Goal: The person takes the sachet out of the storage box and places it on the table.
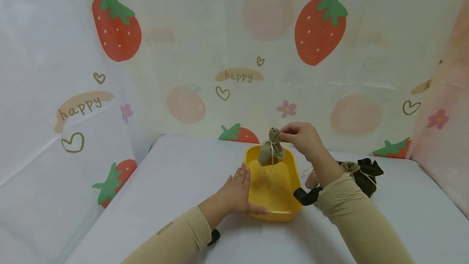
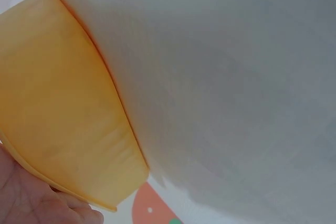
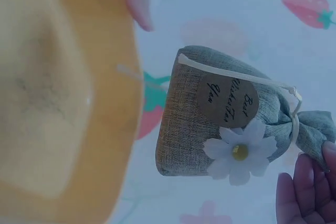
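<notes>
My right hand pinches the gathered top of a small grey-green cloth sachet tied with a pale cord. In the head view the sachet overlaps the far end of a yellow plastic basin. A white fabric daisy and a round brown label with writing show on its front in the right wrist view. My left hand lies along the basin's left rim, fingers straight and thumb on the near rim. Seen from the left wrist, its fingers are at the rim of the basin's outer wall.
Right of the basin, partly behind my right forearm, lie a dark cloth pouch and a greyish one with pale cord. Everything rests on a white-covered table. A strawberry-print cloth hangs behind and at both sides.
</notes>
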Demonstrator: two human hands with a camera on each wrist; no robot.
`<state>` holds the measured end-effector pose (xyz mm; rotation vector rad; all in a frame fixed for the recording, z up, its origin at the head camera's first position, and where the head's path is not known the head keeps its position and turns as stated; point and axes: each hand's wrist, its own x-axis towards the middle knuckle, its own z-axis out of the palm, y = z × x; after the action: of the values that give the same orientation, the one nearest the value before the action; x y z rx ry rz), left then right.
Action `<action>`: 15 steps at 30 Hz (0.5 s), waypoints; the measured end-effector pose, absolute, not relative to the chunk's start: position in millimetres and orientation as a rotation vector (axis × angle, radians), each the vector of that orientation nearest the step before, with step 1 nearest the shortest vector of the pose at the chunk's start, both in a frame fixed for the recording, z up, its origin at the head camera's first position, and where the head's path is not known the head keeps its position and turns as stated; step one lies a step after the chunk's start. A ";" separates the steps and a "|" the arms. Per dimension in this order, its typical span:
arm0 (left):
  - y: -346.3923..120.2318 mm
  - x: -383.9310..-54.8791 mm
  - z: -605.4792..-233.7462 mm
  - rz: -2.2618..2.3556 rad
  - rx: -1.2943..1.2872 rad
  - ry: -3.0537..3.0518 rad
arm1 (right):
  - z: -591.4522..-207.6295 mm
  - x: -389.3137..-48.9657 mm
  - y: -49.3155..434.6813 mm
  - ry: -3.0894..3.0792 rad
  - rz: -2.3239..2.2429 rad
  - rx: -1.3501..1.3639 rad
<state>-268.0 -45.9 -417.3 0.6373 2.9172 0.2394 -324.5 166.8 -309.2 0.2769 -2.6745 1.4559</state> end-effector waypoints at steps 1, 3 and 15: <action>-45.9 -268.1 -417.4 0.238 0.639 2.918 | -307.5 -323.5 169.2 -2.661 1.459 0.280; -45.8 -268.3 -417.6 0.235 0.642 2.919 | -304.2 -320.8 174.5 -2.641 1.490 0.270; -44.9 -270.4 -418.4 0.228 0.616 2.913 | -284.8 -296.0 219.9 -2.583 1.329 0.213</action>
<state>-270.4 -44.9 -418.4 0.6157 2.9131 0.2280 -296.0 219.9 -284.8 0.2125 -2.5826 1.3290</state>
